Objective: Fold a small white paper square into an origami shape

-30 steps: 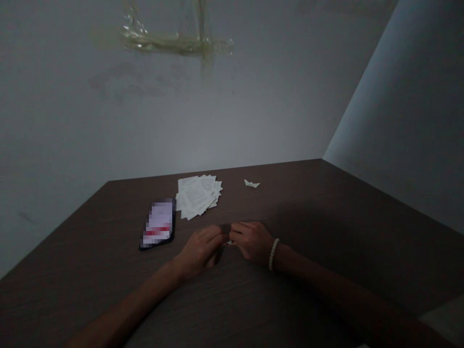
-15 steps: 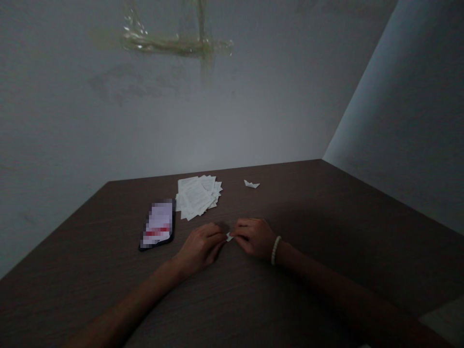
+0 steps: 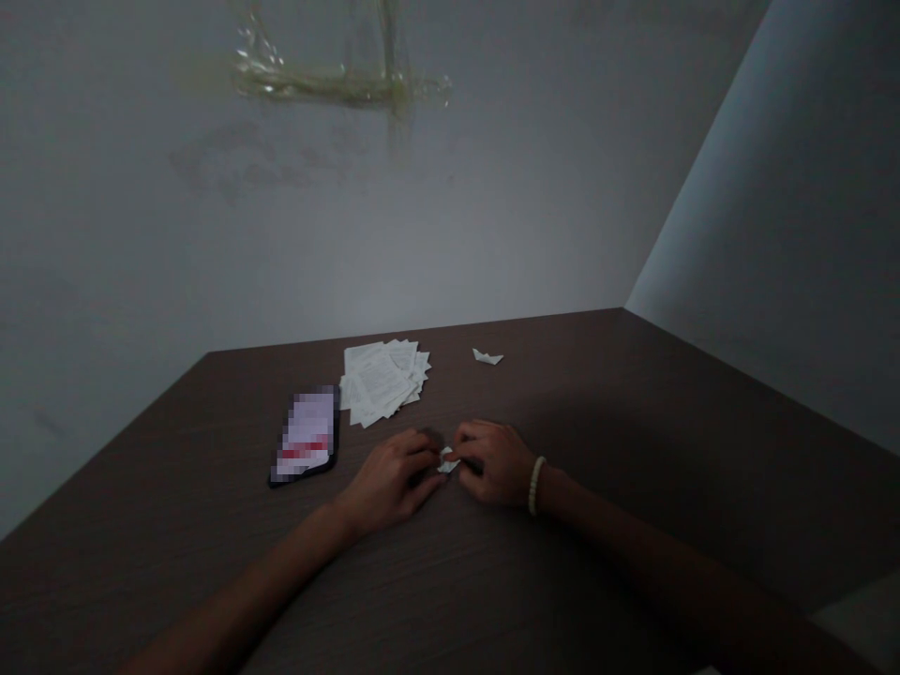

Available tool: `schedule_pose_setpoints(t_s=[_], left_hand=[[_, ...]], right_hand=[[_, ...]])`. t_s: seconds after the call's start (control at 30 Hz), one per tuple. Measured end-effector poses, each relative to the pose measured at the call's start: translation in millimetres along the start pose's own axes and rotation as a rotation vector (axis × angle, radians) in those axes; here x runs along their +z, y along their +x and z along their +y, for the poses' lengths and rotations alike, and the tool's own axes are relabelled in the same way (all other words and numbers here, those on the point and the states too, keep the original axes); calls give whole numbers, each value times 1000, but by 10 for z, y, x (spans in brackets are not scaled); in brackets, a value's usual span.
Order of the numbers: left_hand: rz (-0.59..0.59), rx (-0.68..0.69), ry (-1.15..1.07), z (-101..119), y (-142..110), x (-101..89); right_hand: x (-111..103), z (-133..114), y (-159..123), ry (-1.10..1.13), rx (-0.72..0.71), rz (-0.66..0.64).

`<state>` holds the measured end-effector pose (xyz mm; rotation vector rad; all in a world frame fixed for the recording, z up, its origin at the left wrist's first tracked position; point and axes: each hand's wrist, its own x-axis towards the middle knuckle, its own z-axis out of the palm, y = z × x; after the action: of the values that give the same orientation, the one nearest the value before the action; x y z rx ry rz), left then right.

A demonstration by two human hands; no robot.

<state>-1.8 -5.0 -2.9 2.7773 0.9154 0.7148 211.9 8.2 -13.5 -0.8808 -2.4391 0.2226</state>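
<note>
A small folded piece of white paper (image 3: 447,461) is held low over the table between my two hands. My left hand (image 3: 392,480) has its thumb and fingertips at the paper's left side, thumb nearest me. From the right, my right hand (image 3: 496,461) pinches the paper with thumb and forefinger, the other fingers curled. A beaded bracelet (image 3: 535,486) circles my right wrist. The fingers cover part of the paper, so its exact folds cannot be made out. Farther back lies a small folded paper boat (image 3: 487,357).
A loose pile of printed paper sheets (image 3: 382,380) lies left of centre toward the wall. In front of it, to the left, is a phone (image 3: 306,436) with a lit, blurred screen. The dark wooden table (image 3: 633,375) meets walls behind and at right.
My fingertips have shifted on the paper, and more of it now shows between them. The left thumb and fingers have spread a little wider. Phone, sheets and boat have not moved.
</note>
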Motion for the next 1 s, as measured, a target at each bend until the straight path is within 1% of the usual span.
schedule_pose_setpoints(t_s=[0.17,0.3,0.43,0.57,0.7,0.83,0.93,1.0], left_hand=[[37,14,1,-12,13,20],[41,-37,-19,-15,17,38],[59,-78,-111,-26,29,36],[57,-167,-234,-57,26,34],[46,-247,-302,-68,13,33],[56,-208,-345,-47,17,20],[81,-168,-320,-28,24,7],[84,-151,-295,-19,24,-2]], right_hand=[[15,-24,12,17,20,17],[22,-23,22,0,80,34],[11,-23,29,-6,137,33],[5,-26,24,10,166,25],[16,-17,21,38,167,38],[45,8,40,108,159,81],[69,23,51,171,177,112],[76,21,52,200,158,132]])
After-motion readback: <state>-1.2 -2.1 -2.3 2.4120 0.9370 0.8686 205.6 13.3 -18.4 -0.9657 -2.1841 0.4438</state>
